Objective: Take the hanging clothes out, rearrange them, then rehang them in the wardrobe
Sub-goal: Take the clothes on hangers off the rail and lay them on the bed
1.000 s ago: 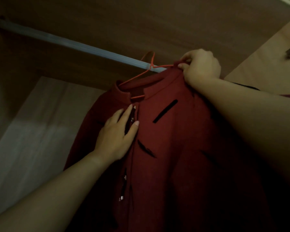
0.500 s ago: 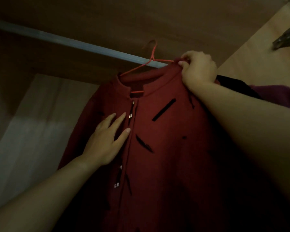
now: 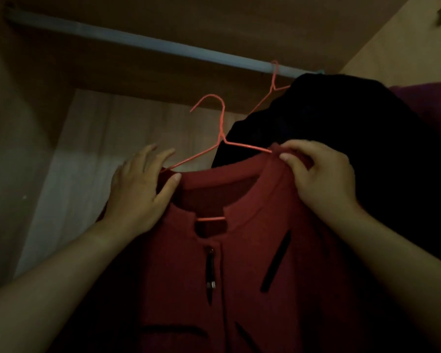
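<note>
A dark red buttoned garment [image 3: 242, 266] with black slash marks hangs on a thin orange wire hanger [image 3: 220, 128], whose hook is off the grey wardrobe rail [image 3: 143, 43] and well below it. My right hand [image 3: 321, 177] pinches the garment's right shoulder together with the hanger arm. My left hand [image 3: 138, 189] lies on the left shoulder, thumb on the collar, fingers spread. A black garment [image 3: 323, 123] hangs on a second orange hanger [image 3: 274, 77] that is hooked on the rail behind my right hand.
A purple garment [image 3: 428, 103] shows at the right edge beyond the black one. The wardrobe's pale back panel [image 3: 87, 159] and brown side wall [image 3: 8, 149] lie to the left. The light wooden door [image 3: 392, 47] stands at the upper right.
The red garment's hanger has come off the rail and down toward me. My left hand moved from the button placket up to the left shoulder. The black garment is now uncovered.
</note>
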Action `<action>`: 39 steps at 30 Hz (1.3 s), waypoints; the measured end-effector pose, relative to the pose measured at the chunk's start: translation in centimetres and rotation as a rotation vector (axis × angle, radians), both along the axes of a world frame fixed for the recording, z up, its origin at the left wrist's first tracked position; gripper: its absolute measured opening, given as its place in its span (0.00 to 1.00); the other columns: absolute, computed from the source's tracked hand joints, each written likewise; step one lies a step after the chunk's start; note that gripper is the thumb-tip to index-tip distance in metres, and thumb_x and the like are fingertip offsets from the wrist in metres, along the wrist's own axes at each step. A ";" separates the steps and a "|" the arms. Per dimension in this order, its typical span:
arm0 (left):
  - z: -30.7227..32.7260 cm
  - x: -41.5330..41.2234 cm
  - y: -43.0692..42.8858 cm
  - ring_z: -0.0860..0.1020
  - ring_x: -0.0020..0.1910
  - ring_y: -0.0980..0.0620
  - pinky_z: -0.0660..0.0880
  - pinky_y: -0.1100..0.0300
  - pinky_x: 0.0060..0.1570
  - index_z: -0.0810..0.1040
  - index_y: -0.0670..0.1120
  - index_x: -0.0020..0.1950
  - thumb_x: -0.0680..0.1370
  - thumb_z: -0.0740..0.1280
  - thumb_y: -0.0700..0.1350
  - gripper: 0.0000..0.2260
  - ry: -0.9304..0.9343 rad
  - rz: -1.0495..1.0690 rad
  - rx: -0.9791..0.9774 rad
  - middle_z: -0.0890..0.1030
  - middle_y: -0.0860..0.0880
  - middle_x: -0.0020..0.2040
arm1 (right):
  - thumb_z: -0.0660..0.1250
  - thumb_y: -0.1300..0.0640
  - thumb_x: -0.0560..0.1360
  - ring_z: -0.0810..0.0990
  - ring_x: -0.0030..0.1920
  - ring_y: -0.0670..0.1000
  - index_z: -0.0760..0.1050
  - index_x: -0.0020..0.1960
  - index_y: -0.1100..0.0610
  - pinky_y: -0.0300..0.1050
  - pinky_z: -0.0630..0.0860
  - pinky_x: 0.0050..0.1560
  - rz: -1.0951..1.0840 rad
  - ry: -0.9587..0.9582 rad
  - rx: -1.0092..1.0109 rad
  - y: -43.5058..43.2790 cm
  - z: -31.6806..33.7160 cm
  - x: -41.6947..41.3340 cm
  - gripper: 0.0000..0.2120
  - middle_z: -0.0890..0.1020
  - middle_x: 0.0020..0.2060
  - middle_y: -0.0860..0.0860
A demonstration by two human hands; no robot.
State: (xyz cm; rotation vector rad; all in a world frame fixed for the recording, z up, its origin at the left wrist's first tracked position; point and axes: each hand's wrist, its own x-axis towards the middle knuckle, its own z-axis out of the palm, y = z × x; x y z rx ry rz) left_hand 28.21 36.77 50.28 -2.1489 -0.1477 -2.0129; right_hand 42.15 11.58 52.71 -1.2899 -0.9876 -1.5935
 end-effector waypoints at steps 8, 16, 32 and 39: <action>-9.4 -4.6 -4.2 0.71 0.32 0.55 0.63 0.62 0.30 0.74 0.56 0.48 0.76 0.52 0.61 0.15 0.004 0.012 -0.125 0.77 0.58 0.37 | 0.62 0.49 0.75 0.76 0.43 0.35 0.74 0.50 0.42 0.30 0.69 0.42 0.121 0.190 -0.371 -1.9 -9.8 -1.2 0.05 0.77 0.40 0.35; -25.4 -7.8 -9.0 0.68 0.30 0.59 0.62 0.68 0.28 0.76 0.56 0.44 0.76 0.55 0.59 0.13 0.098 0.063 -0.346 0.73 0.61 0.34 | 0.60 0.46 0.75 0.76 0.48 0.38 0.75 0.53 0.48 0.27 0.68 0.48 0.281 0.250 -0.425 -1.9 -26.2 -2.7 0.11 0.78 0.47 0.40; -35.0 -18.0 -18.1 0.75 0.40 0.58 0.73 0.52 0.40 0.76 0.57 0.46 0.76 0.58 0.57 0.09 0.252 -0.246 -0.531 0.78 0.57 0.40 | 0.67 0.52 0.74 0.79 0.49 0.39 0.80 0.51 0.54 0.29 0.70 0.52 0.278 0.553 -0.303 -11.6 -38.4 -16.7 0.09 0.81 0.46 0.43; -38.7 -25.9 -24.7 0.78 0.38 0.44 0.72 0.48 0.37 0.80 0.49 0.47 0.78 0.62 0.50 0.09 0.334 -0.350 -0.371 0.78 0.50 0.39 | 0.70 0.56 0.73 0.79 0.48 0.38 0.80 0.51 0.54 0.30 0.70 0.51 0.074 0.665 -0.201 -21.2 -42.7 -30.2 0.07 0.82 0.45 0.46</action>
